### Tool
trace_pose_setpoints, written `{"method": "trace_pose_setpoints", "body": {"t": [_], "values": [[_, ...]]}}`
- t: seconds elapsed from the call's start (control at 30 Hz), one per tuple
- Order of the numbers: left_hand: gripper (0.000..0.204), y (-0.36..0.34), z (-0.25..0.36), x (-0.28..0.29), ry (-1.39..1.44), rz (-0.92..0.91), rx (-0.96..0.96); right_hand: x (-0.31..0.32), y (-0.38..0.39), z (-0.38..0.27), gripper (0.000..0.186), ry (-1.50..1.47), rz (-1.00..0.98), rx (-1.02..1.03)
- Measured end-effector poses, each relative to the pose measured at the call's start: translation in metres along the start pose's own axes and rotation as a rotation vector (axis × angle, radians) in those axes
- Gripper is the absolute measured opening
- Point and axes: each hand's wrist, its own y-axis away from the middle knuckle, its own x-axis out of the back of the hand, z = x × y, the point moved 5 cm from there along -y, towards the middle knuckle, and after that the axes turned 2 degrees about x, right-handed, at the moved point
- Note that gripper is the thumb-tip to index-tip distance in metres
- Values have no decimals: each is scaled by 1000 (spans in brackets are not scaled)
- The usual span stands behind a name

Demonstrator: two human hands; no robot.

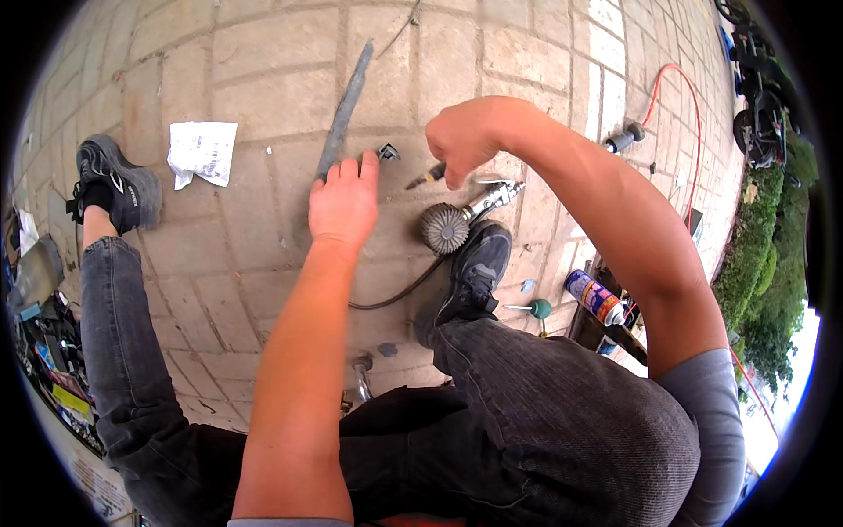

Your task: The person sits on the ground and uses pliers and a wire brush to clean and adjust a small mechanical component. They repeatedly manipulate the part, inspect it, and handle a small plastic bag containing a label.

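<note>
My left hand (342,202) is over the lower end of a long grey strip (349,97), fingers bent and close together, with whatever is under them hidden. A small black piece (388,152) lies just beside its fingertips. My right hand (461,140) is closed round a slim tool with a dark, yellow-marked handle (432,174), its tip pointing down-left. Below it, a round finned metal part (443,230) joined to a silver body with a lever (492,198) lies against my right shoe (481,272), with a dark cord (391,297) running under it.
A white packet (200,152) lies near my left shoe. To the right are a cylindrical tool (623,138), red hose (695,105), green-handled screwdriver (537,308) and spray can (594,298). Motorbikes (757,132) stand at far right. Clutter (61,386) fills the left edge.
</note>
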Motion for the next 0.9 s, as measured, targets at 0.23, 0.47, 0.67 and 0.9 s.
{"method": "trace_pose_setpoints", "body": {"t": [0.23,0.47,0.67,0.9], "values": [[41,-12,2,9,-8,-16,-30,-2,17,-1,26,-73,84,17],[44,0,9,-8,138,20,-15,-45,48,4,29,-323,543,20],[42,-10,9,47,2,-6,-17,-61,33,-10,43,-401,766,123],[41,6,14,23,-32,-115,-67,-102,-29,14,40,-562,911,131]]}}
